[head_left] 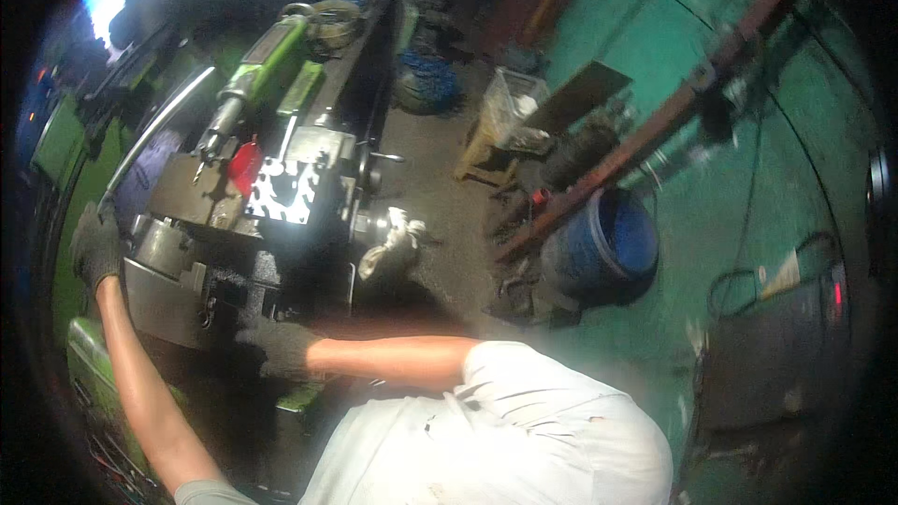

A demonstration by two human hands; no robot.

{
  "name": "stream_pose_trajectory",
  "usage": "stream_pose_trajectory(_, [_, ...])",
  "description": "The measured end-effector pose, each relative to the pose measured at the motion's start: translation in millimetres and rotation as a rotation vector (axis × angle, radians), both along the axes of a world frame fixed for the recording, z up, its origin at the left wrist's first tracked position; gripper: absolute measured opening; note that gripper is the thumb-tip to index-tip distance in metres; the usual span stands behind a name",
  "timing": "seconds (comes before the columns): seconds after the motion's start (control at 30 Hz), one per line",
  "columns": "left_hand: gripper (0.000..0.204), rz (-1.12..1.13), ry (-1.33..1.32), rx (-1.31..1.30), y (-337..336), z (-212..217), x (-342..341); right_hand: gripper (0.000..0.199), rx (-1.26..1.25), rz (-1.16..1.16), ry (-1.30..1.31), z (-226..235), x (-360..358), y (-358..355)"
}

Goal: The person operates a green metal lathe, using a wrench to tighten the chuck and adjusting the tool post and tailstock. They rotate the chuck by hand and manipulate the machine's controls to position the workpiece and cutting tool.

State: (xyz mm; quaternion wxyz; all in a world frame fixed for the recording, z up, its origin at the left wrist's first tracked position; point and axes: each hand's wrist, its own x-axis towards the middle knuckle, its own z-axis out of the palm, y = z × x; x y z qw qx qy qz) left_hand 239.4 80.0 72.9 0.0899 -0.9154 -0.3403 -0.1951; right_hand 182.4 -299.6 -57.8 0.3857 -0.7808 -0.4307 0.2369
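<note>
My left hand (96,245), in a dark knitted glove, is at the left edge of the lathe chuck (166,282). Its fingers look curled around the lower end of a long shiny metal bar (166,114), which slants up and away to the right. My right hand (279,348), gloved too, reaches across below the chuck. Shadow and blur hide its fingers, so what it touches is unclear. Beyond the chuck stand a brightly lit, slotted metal block (283,192) and a red piece (245,166) beside it.
The lathe's green tailstock (271,49) stands farther along the bed. A pale rag (393,243) hangs by the carriage handles. To the right are a blue drum (601,245), a slanting rusty beam (645,145) and a wooden stand (488,145) bearing a clear bin (514,103).
</note>
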Motion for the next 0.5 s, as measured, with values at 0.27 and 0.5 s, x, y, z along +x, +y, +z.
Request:
stream_pose_trajectory(0.27, [0.058, -0.076, 0.016, 0.153, 10, -1, 3, 0.069, -0.174, 0.014, 0.115, -5, 21, -59])
stream_pose_trajectory(0.5, [0.056, -0.106, -0.014, -0.025, -1, 0, 10, 0.063, -0.64, -0.54, 0.101, -148, 17, -299])
